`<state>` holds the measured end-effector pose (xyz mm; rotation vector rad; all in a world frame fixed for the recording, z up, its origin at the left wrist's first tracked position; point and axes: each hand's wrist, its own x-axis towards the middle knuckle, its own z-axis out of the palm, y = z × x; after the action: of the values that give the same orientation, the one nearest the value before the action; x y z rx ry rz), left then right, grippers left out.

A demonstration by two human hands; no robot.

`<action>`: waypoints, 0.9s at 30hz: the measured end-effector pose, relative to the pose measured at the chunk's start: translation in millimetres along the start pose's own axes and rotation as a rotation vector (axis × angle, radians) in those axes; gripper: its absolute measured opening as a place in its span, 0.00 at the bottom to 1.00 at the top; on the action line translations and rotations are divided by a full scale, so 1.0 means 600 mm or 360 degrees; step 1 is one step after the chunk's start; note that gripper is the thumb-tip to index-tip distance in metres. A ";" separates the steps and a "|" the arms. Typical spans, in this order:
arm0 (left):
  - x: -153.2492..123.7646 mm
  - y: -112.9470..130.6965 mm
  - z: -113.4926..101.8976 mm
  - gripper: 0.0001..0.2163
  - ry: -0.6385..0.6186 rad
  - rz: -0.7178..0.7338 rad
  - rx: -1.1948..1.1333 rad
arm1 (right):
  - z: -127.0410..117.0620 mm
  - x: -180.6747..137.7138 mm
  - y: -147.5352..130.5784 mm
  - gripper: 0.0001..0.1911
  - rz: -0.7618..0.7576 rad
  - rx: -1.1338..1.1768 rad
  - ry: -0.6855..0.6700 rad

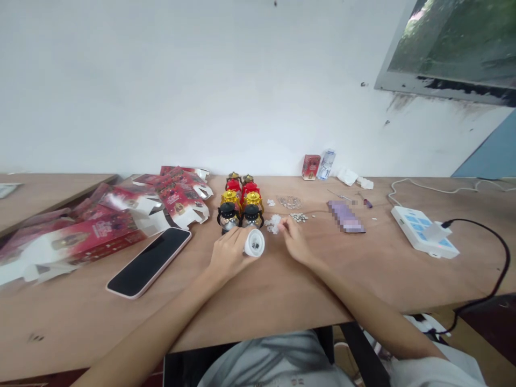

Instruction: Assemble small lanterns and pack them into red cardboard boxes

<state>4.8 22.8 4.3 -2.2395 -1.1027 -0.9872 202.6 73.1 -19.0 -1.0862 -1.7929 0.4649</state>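
My left hand (229,251) is wrapped round a small white round part (255,243), its open end turned toward me. Just behind it stand several small lantern toys (241,204) in red, gold and black. My right hand (293,236) rests on the wooden table (258,290) with its fingertips pinched at a little heap of white bits (274,222). What the fingers pinch is too small to name. A pile of small metal pieces (299,217) lies just beyond that hand.
Flat red cartons (121,215) lie spread at the left, with a phone (150,261) face up in front of them. At right sit a white power strip (424,231) with a black cable (489,269), a purple object (345,216), a small red box (310,166) and a screwdriver (365,201).
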 end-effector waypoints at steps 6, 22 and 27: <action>-0.004 -0.002 0.004 0.13 0.0007 0.0021 -0.0091 | -0.005 0.016 0.039 0.06 0.0037 -0.0174 0.0045; 0.002 0.002 0.003 0.16 -0.0006 0.0066 0.0051 | 0.010 -0.055 -0.078 0.08 -0.0578 0.0213 0.0053; 0.001 0.004 0.003 0.16 -0.0035 0.0056 0.0095 | 0.014 -0.060 -0.082 0.09 -0.0580 0.0247 0.0072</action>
<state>8.0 23.0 3.4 -2.2195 -1.0839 -0.9052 177.2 18.0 -7.4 -0.6390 -1.8312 0.3472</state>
